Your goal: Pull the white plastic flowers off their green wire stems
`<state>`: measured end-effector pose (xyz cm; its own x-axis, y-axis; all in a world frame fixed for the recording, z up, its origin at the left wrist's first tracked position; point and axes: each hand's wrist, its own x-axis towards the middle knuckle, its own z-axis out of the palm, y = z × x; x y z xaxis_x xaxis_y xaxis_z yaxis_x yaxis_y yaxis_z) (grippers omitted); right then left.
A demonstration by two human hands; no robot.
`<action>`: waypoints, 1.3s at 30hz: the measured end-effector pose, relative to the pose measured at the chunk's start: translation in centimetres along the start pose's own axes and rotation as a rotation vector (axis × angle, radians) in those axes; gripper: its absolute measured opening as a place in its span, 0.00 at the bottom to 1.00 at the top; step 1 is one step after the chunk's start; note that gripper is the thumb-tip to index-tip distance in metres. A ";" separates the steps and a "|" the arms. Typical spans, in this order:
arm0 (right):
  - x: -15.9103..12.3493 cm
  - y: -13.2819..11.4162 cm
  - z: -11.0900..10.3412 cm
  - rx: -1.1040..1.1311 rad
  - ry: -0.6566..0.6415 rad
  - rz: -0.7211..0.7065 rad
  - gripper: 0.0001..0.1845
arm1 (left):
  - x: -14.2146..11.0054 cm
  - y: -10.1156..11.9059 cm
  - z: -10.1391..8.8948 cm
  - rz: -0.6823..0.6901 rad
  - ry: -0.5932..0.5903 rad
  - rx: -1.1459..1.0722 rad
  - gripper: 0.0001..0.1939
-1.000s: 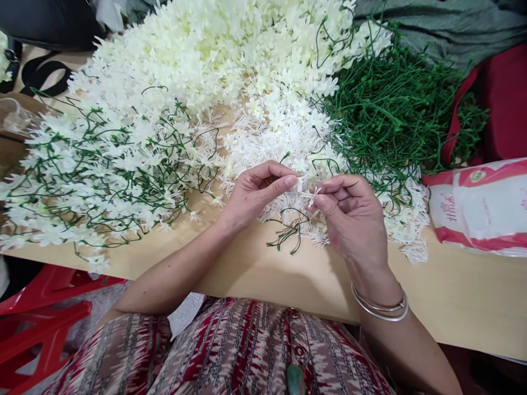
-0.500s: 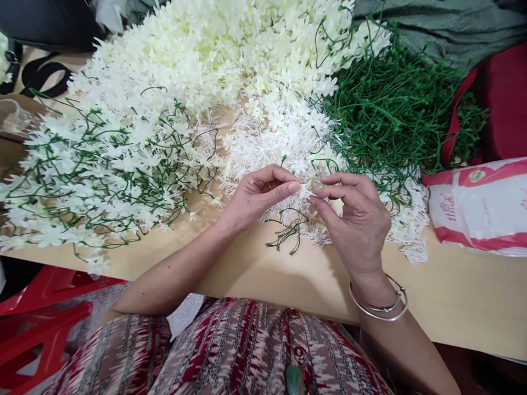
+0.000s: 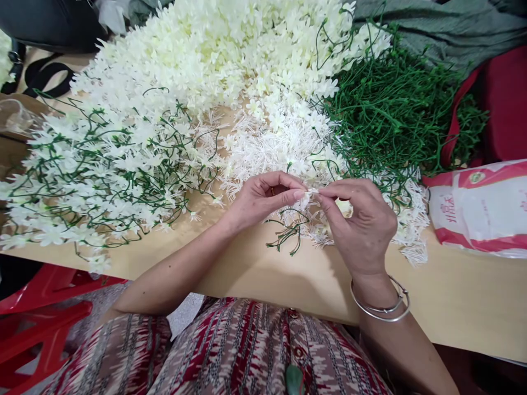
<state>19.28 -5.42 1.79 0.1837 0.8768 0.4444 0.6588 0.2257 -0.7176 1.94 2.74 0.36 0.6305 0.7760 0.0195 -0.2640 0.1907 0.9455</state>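
Observation:
Both hands meet over the table, pinching one small white artificial flower (image 3: 305, 201). My left hand (image 3: 265, 198) is closed on it between thumb and forefinger. My right hand (image 3: 360, 222) pinches a thin white part of it from the other side; its exact shape is partly hidden by the fingertips. Below the hands lie a few loose green plastic stems (image 3: 290, 233). Just beyond them spreads a heap of spiky white flower pieces (image 3: 263, 148). To the right is a tangled pile of green stems (image 3: 382, 109).
White flowers on green stems (image 3: 119, 170) cover the table's left side. A large mound of loose cream petals (image 3: 197, 49) fills the back. At right lie a red and white packet (image 3: 481, 206) and a red bag (image 3: 506, 104). Red stools (image 3: 45, 323) stand below left.
My right fingers opened beside the flower, then closed in a pinch on its white part. Both hands have shifted slightly to the right and stay together.

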 end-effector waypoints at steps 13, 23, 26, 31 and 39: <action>0.2 1.4 0.1 0.379 0.165 0.261 0.05 | 0.1 -0.4 -0.6 0.048 0.052 0.058 0.09; -0.5 -0.4 1.0 0.429 0.123 0.204 0.06 | 0.1 -0.8 -0.3 0.059 0.057 0.037 0.11; -0.6 -0.8 1.1 0.401 0.132 0.184 0.06 | 0.0 -0.7 0.2 0.040 0.039 -0.017 0.10; -1.1 -0.5 1.8 0.346 0.104 0.189 0.05 | 0.0 -1.0 0.6 -0.039 0.025 -0.093 0.10; -1.3 1.2 3.1 0.619 0.119 0.190 0.06 | -0.2 -1.1 0.5 -0.112 0.010 -0.168 0.12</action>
<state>17.53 -5.00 -1.34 0.3580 0.8807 0.3100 0.0725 0.3048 -0.9497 2.41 2.07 -0.52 0.6554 0.7502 -0.0871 -0.3110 0.3732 0.8740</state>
